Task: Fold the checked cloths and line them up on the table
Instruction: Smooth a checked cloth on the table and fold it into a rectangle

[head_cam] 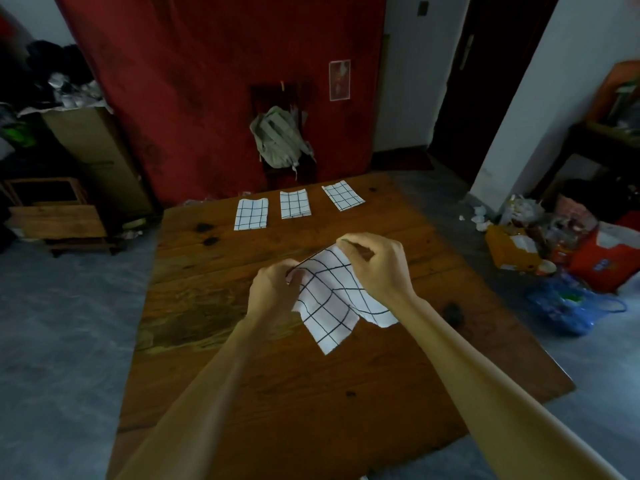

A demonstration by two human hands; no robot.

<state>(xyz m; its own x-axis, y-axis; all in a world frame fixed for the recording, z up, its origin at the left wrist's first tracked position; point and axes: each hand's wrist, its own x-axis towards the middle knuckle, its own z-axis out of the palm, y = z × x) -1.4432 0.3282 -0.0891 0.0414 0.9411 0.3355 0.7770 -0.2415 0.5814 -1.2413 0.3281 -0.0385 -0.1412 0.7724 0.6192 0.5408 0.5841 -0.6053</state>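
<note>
A white cloth with black checks (332, 299) hangs above the middle of the wooden table (214, 306). My left hand (272, 289) pinches its left upper corner. My right hand (375, 263) pinches the right upper corner, a little higher and farther away. The cloth droops below both hands, loosely doubled over. Three folded checked cloths lie in a row near the table's far edge: a left folded cloth (251, 214), a middle folded cloth (294, 204) and a right folded cloth (343, 195), the right one turned at a slant.
A chair with a pale backpack (278, 138) stands behind the table against a red curtain. A wooden stool (52, 216) and a cluttered cabinet are at the left. Bags and rubbish (561, 251) lie on the floor at the right.
</note>
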